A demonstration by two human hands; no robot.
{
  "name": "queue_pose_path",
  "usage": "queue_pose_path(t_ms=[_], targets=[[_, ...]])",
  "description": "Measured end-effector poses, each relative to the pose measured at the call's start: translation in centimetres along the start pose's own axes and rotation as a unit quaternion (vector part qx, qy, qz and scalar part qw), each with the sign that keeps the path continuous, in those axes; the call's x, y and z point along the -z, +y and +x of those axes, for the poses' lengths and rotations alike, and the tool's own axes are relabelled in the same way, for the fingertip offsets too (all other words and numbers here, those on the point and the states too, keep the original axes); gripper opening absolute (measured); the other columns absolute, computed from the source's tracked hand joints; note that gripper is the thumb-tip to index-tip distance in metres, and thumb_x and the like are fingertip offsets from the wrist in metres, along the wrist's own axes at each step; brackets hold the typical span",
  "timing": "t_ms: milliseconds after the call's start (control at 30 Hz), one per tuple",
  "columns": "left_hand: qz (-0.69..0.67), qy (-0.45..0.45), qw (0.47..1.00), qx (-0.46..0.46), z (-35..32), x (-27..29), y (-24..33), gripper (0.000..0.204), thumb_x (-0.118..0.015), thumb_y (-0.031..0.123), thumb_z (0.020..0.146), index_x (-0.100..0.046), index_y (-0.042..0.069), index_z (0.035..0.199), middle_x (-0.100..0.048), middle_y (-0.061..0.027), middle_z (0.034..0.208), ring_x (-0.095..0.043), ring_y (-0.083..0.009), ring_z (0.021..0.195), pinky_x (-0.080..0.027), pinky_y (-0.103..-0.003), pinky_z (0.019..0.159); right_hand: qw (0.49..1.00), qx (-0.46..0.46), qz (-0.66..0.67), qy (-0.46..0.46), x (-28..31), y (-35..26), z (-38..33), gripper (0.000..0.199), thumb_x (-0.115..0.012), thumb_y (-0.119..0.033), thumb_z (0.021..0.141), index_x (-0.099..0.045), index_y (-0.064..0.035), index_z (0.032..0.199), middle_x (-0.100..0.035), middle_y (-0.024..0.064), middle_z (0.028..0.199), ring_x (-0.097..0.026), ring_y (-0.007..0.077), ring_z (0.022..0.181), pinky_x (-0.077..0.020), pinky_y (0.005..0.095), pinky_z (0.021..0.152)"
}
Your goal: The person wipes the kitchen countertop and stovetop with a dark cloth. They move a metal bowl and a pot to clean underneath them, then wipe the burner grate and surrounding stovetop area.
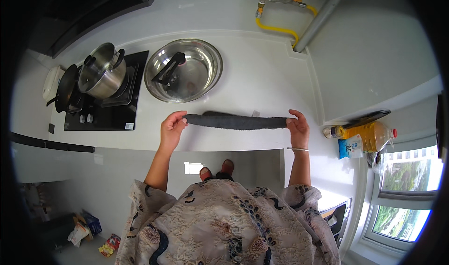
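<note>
A dark grey cloth, seen as a long narrow strip, is stretched level between my two hands over the front of the white counter. Its left end is pinched between the thumb and fingers of my left hand. The right end is gripped the same way by my right hand, which has a bangle at the wrist. A small pale tag shows behind the cloth. Beyond it stands a wide steel basin holding a black-handled object whose kind I cannot make out.
At left, a black gas hob bears a steel pot with a glass lid and a black pan. On the right are an oil bottle, a blue-and-white packet and a jar. A yellow gas hose runs along the back wall.
</note>
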State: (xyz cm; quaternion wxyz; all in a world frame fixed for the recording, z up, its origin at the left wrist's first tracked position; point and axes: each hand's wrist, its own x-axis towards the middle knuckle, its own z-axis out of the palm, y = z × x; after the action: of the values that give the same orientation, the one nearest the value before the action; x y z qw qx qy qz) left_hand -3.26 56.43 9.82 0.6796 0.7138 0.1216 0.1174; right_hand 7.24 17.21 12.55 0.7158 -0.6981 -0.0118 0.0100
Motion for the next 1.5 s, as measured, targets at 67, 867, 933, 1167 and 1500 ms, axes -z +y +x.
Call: queue_pose_path(t_ms=[67, 867, 933, 1167, 1500], targets=[[0.023, -0.035, 0.999, -0.018, 0.4, 0.0, 2.5, 0.027, -0.059, -0.001, 0.088, -0.063, 0.003, 0.114, -0.061, -0.0001, 0.092, -0.054, -0.0064, 0.080, -0.045, -0.021, 0.072, 0.999, 0.003, 0.023, -0.028, 0.7, -1.5, -0.2, 0.028, -0.057, 0.005, 0.086, -0.064, -0.0033, 0.111, -0.065, 0.0048, 0.092, -0.058, 0.0090, 0.085, -0.0467, 0.0239, 0.081], [0.129, -0.146, 0.969, -0.149, 1.5, 2.3, 9.0, 0.014, -0.053, 0.007, 0.089, -0.064, 0.000, 0.096, -0.058, -0.0073, 0.096, -0.057, -0.0191, 0.086, -0.045, -0.031, 0.076, 0.990, -0.034, 0.054, -0.126, 4.3, -5.2, -2.4, 0.014, -0.060, 0.001, 0.087, -0.062, -0.0010, 0.101, -0.065, 0.0038, 0.089, -0.060, 0.0119, 0.078, -0.0502, 0.0269, 0.073], [-0.124, -0.139, 0.982, 0.043, 2.8, 0.8, 7.1, 0.018, -0.050, 0.014, 0.089, -0.063, 0.002, 0.095, -0.061, -0.0033, 0.095, -0.058, -0.0159, 0.085, -0.048, -0.032, 0.076, 0.981, -0.100, 0.137, -0.093, 3.2, -3.9, -0.6, 0.012, -0.061, -0.001, 0.087, -0.062, -0.0033, 0.099, -0.064, 0.0018, 0.084, -0.059, 0.0111, 0.074, -0.0498, 0.0264, 0.069], [-0.168, -0.027, 0.941, 0.293, 5.6, -5.6, -5.4, 0.009, -0.053, 0.019, 0.092, -0.059, 0.012, 0.092, -0.059, -0.0004, 0.077, -0.059, -0.0122, 0.065, -0.049, -0.030, 0.055, 0.965, -0.223, 0.107, 0.087, -1.0, 9.0, 3.5, 0.013, -0.069, -0.009, 0.083, -0.062, -0.0055, 0.094, -0.059, 0.0001, 0.073, -0.053, 0.0084, 0.054, -0.0454, 0.0235, 0.046], [-0.387, -0.158, 0.871, 0.257, -0.5, -10.0, -5.2, 0.032, -0.055, 0.014, 0.094, -0.049, 0.009, 0.125, -0.060, -0.0053, 0.114, -0.061, -0.0194, 0.101, -0.049, -0.033, 0.090, 0.923, -0.190, 0.212, -0.257, -10.6, 9.5, -5.5, 0.059, -0.046, 0.000, 0.091, -0.030, -0.0125, 0.147, -0.056, 0.0068, 0.129, -0.052, 0.0186, 0.118, -0.0423, 0.0342, 0.097]])
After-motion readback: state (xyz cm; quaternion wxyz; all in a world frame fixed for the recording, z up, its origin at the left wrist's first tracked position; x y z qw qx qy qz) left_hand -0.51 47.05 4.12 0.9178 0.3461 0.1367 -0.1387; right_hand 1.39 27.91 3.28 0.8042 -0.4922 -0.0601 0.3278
